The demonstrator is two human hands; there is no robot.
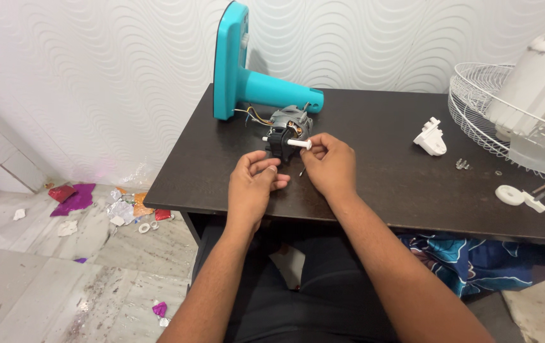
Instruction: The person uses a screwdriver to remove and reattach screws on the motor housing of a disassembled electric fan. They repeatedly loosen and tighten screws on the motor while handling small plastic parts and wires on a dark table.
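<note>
Right now the right hand (331, 164) pinches a white knob (299, 144) on the fan motor (288, 130) — just in front of the teal fan stand (247, 76) on the dark table (380, 171). The left hand (251, 184) — fingers curled, holding nothing visible — hovers beside the motor.

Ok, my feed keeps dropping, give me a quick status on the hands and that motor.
Right hand pinching white shaft on fan motor. Left hand just below motor, fingers curled, holding nothing visible. Teal fan stand lying behind, wired to motor.
</note>
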